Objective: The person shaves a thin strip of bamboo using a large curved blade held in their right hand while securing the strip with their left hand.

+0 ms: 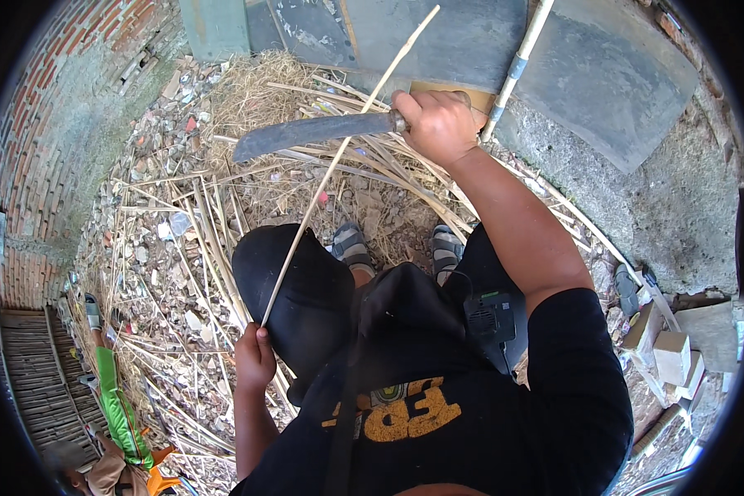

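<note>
My right hand [440, 124] is wrapped round the handle of a machete [306, 132], its broad dark blade pointing left. A long thin bamboo strip [322, 186] slants up and away from my left hand [255, 357], which pinches its near end beside my left knee. The blade crosses the strip about two-thirds of the way up; whether they touch I cannot tell. Beneath them, split bamboo strips [405, 178] lie in a loose pile on the ground. More strips [211, 248] are scattered to the left of my knee.
Rubble and dry straw [260, 91] cover the ground. Dark panels [438, 41] lean at the far side near a pale pole [517, 70]. A brick wall [58, 124] rises left. Another person in green trousers [120, 405] sits lower left; wooden blocks [672, 357] lie right.
</note>
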`<state>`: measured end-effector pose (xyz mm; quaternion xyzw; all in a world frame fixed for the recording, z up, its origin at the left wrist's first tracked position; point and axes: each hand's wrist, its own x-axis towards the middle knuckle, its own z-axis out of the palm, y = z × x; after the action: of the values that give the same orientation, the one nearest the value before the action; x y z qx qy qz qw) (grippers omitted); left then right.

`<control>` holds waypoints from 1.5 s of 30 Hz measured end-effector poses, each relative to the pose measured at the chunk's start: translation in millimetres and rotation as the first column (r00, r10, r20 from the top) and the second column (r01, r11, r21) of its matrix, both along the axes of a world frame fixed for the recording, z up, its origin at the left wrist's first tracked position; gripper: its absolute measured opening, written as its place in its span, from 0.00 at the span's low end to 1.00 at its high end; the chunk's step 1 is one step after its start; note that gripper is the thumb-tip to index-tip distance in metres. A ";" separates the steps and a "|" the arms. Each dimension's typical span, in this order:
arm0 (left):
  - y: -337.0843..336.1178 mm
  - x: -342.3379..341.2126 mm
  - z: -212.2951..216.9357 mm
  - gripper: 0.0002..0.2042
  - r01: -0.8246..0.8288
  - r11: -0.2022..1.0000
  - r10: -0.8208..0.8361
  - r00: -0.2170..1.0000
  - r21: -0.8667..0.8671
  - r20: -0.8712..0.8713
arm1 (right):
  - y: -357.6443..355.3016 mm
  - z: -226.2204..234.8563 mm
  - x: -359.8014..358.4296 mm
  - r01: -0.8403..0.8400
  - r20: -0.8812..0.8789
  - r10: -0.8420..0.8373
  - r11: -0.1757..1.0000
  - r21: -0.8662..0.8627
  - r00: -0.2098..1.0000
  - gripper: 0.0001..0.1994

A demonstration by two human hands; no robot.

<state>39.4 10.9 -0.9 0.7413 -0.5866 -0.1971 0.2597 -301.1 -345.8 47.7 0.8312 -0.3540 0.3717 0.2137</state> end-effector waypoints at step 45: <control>-7.7 -21.3 6.0 0.19 -0.133 0.988 0.118 0.977 0.074 0.180 | 16.4 -10.9 13.3 -0.005 -0.123 0.192 0.558 0.830 0.974 0.16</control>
<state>18.2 3.2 5.1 0.8019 -0.5500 -0.1395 0.1872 -287.8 -329.4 36.8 0.8857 -0.4157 0.0893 -0.1863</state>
